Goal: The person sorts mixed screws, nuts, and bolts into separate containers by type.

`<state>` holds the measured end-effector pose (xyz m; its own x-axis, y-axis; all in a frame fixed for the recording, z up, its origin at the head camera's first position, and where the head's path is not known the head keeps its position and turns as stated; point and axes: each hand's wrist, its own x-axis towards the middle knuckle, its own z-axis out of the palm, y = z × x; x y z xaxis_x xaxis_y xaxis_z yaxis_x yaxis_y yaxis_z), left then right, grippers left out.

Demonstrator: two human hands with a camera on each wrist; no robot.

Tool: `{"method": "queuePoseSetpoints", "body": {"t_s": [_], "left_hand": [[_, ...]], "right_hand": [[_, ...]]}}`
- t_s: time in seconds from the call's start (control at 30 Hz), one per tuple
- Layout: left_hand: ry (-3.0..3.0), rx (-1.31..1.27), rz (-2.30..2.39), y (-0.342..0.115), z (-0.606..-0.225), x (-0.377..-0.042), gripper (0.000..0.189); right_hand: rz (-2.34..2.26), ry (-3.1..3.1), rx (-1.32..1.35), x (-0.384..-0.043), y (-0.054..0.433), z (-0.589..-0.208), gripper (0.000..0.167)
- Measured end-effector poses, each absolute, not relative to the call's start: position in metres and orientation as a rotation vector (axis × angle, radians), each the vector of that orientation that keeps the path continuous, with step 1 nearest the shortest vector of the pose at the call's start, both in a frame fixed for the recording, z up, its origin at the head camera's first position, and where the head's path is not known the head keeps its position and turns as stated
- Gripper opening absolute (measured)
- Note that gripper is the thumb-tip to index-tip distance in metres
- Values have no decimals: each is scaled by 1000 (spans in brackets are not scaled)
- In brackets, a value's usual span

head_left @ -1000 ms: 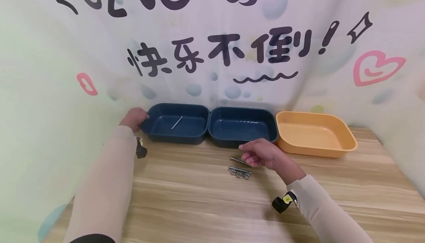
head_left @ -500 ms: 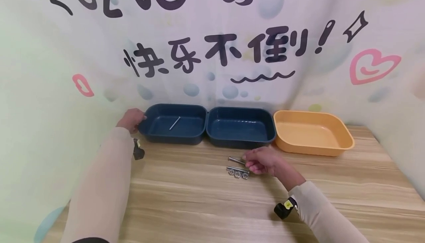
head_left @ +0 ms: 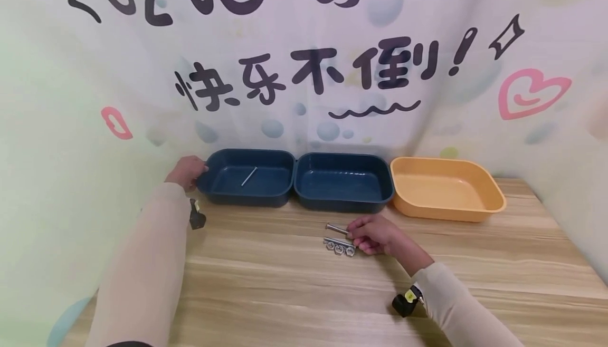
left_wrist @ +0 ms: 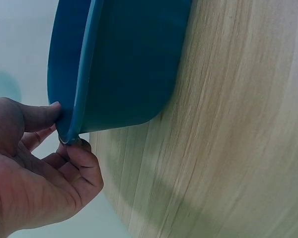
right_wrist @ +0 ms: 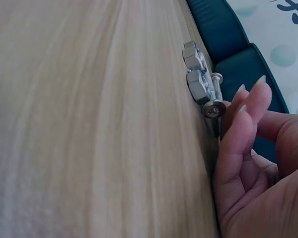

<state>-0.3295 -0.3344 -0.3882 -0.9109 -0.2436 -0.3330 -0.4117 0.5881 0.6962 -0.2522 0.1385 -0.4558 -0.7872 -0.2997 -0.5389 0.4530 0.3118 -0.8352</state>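
Note:
At the left blue tray [head_left: 244,199], my left hand [head_left: 187,171] grips the rim at its left end; in the left wrist view the thumb lies inside the rim [left_wrist: 82,74] and curled fingers lie outside. A silver bolt [head_left: 248,176] lies inside that tray. On the table, my right hand [head_left: 377,235] pinches the right end of another bolt [head_left: 335,228], its fingertips covering that end. Just in front of it lies a further bolt [head_left: 338,242], with three hex nuts [head_left: 339,250] in a row along it. The right wrist view shows two nuts [right_wrist: 198,87] beside the bolts.
A second blue tray [head_left: 344,206] stands against the left one, and a yellow-orange tray [head_left: 446,213] adjoins it on the right. Behind them hangs a printed cloth [head_left: 304,94]. Wood-grain table [head_left: 285,283] extends in front of the trays.
The right hand has come down and slightly toward me, from above the bolts onto the right end of the rear bolt. The left hand keeps its hold on the tray rim.

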Motion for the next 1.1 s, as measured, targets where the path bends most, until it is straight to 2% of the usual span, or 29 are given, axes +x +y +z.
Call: {"method": "queuePoseSetpoints", "body": {"t_s": [0.3, 0.7, 1.1], "left_hand": [[2573, -590, 1264, -333, -387, -331, 11], [2599, -548, 1222, -334, -387, -326, 13], [2595, -548, 1239, -331, -385, -323, 17]], "right_hand": [[-1479, 2076, 157, -249, 134, -453, 21], [-1455, 2128, 197, -248, 130, -456, 13], [-1483, 2090, 183, -250, 132, -452, 15]]}}
